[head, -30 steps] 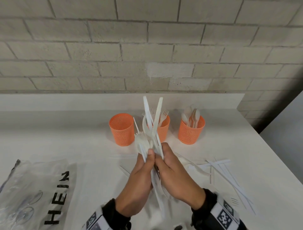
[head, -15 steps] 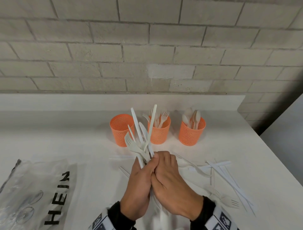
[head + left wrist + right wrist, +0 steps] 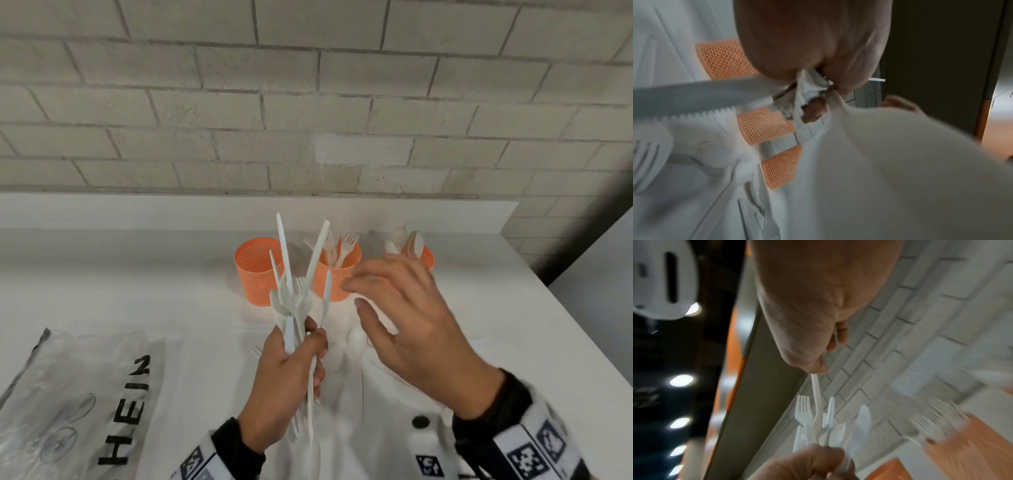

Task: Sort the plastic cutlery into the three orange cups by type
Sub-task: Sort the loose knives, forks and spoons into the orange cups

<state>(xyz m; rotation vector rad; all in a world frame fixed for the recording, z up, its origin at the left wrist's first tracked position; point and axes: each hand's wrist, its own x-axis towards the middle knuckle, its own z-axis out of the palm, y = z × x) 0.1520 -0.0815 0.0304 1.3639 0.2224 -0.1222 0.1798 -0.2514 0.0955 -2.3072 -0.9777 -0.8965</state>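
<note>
Pale brick wall behind, white worktop [image 3: 479, 308] under me. I'm mid-sort: my left hand [image 3: 287, 383] is clenched round a mixed bundle of white plastic cutlery [image 3: 294, 294], fanned upward. My right hand [image 3: 407, 318] hovers at its 3 o'clock, fingers spread, holding nothing. Next I'd pluck one piece for the three orange mesh cups [image 3: 337, 274] at 12 o'clock.
</note>
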